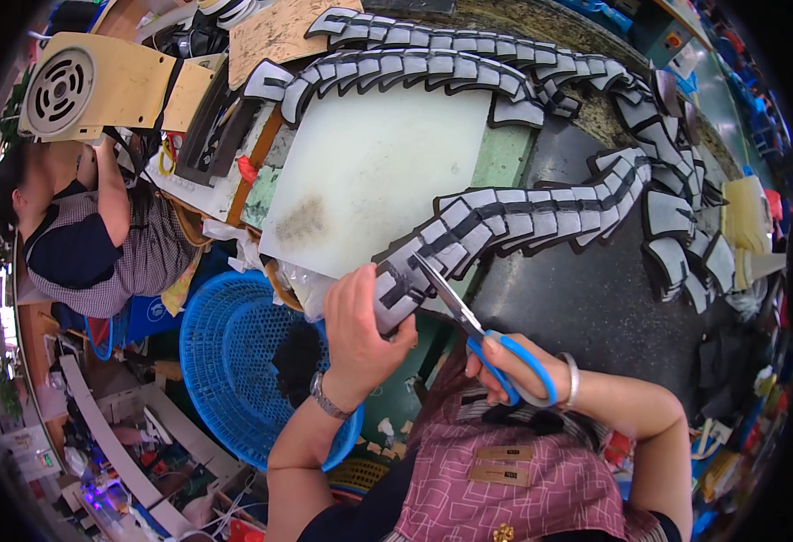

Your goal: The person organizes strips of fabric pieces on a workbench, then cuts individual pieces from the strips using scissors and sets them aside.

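A long chain of grey pieces with black edges (541, 217), stitched-looking and overlapping, runs across the table to the right and bends back along its far side. My left hand (360, 327) is closed on the chain's near end piece (396, 287), fingers behind and thumb at its lower edge. In my right hand (525, 366) is a pair of scissors (462, 312) with blue handles, my fingers through the loops. The scissor tips lie against the grey end pieces, close to a black band. Whether the blades are fully closed I cannot make out.
A white cutting board (396, 163) lies on the table beyond my hands. Below, a blue plastic basket (211, 361) holds black scraps (299, 359). At left, another person (98, 235) sits by a beige machine (112, 86). Yellowish blocks (747, 217) stand at the right edge.
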### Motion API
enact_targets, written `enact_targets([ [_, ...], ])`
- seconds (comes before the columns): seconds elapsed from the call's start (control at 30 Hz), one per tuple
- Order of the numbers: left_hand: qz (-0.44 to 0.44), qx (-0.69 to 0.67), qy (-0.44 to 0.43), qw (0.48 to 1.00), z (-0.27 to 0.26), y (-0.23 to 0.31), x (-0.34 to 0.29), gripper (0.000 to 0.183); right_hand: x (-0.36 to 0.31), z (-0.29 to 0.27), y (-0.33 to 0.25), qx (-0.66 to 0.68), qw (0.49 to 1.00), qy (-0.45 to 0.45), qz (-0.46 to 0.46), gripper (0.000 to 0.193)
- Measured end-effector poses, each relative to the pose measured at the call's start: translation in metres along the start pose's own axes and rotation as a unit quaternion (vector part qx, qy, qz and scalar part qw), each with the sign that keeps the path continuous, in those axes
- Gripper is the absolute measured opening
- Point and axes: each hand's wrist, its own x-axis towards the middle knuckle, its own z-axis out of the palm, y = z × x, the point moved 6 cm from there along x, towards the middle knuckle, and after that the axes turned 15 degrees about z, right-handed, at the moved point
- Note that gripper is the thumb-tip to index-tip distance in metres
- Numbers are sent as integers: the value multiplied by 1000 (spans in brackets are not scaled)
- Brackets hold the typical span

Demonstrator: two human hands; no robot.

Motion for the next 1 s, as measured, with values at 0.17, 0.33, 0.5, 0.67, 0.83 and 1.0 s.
enact_targets([
  [0.17, -28, -106, -12, 994, 22, -13, 10, 85, -18, -21, 4, -80, 996, 26, 4, 61],
  [0.33, -14, -156, -49, 986, 18, -23, 9, 88, -17, -29, -7, -132, 991, -6, 34, 70],
  [0.5, 62, -52, -77, 994, 7, -16, 15, 80, -4, -20, -8, -48, 997, -26, 48, 68],
  [0.67, 117, 84, -62, 988, 6, 4, 19, 69, -2, -4, -1, 58, 998, -28, 27, 65],
  [0.83, 22, -72, -60, 995, 12, 0, 11, 74, -4, -7, -2, 43, 998, -48, -6, 66],
  [1.0, 79, -11, -59, 995, 10, 5, 9, 77, -2, -16, -11, 7, 999, -30, 44, 65],
])
